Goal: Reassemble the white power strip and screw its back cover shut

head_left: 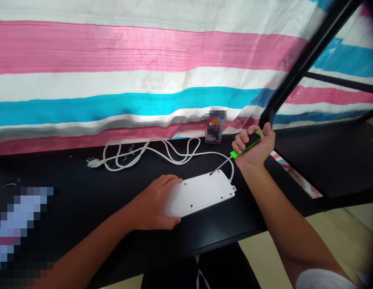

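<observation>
- Fingers of the right hand point(262, 150) are curled and clamped on the black-and-green handle of a screwdriver point(234, 154); the thumb points toward twelve o'clock.
- Left-hand fingers and thumb straddle the near-nine-o'clock end of a white power strip point(204, 190), the left hand point(161, 200) gripping both long edges.
- That strip lies face down on the dark table point(84, 200), its length running from eight to two o'clock, with the tool's tip at a dark screw hole on its one o'clock edge.
- Slipping looks the likeliest trouble: the shaft leans well off upright toward two, so a sideways push could lift the tip out, chew a screw head, or send the blade skidding toward the left hand at nine.
- Weak pressure at the left end might let the opposite end swivel or rock under twisting.
- Looped white cord point(182, 163) leaves the strip near two and runs back to a plug point(94, 162) between nine and ten; a snag there could tug the strip askew.
- As for containers, only the strip's own casing qualifies; it looks closed, and its contents are hidden. Whether each dark hole holds a screw, I cannot tell.
</observation>
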The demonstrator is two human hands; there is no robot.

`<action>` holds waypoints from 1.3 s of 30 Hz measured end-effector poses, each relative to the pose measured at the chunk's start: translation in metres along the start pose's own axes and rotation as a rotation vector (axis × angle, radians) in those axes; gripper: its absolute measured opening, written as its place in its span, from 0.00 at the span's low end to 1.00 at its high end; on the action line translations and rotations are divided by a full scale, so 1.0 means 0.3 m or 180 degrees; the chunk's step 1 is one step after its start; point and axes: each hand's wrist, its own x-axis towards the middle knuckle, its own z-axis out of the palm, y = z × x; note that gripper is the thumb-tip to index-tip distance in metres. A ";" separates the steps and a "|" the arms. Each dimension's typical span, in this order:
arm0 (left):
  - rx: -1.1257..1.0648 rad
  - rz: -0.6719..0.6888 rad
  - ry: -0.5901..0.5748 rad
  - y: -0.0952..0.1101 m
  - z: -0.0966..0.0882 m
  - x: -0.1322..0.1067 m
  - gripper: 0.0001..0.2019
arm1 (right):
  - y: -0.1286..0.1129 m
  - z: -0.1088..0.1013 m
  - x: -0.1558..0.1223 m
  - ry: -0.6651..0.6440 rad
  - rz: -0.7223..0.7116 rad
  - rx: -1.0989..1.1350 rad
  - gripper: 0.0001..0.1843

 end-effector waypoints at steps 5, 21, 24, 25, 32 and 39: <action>-0.0052 -0.0007 -0.0045 0.003 0.000 0.004 0.48 | 0.007 -0.007 0.005 -0.0132 -0.0133 -0.0026 0.26; -0.0078 -0.0024 -0.0047 0.003 -0.004 0.003 0.48 | -0.008 0.020 -0.041 -0.0655 -0.0495 -0.0103 0.25; -0.0077 -0.0037 -0.0065 0.005 -0.004 0.003 0.48 | -0.009 0.020 -0.053 -0.0780 -0.0622 -0.0137 0.25; -0.0076 -0.0035 -0.0064 0.006 -0.004 0.003 0.48 | -0.010 0.017 -0.054 -0.0841 -0.0654 -0.0158 0.25; -0.0044 0.0059 0.0015 0.005 -0.002 0.008 0.47 | 0.005 0.031 -0.067 -0.1345 -0.0474 -0.0390 0.20; -0.0052 0.0008 0.0002 0.010 0.001 0.006 0.48 | 0.049 0.069 -0.118 -0.1667 -0.0523 -0.1050 0.10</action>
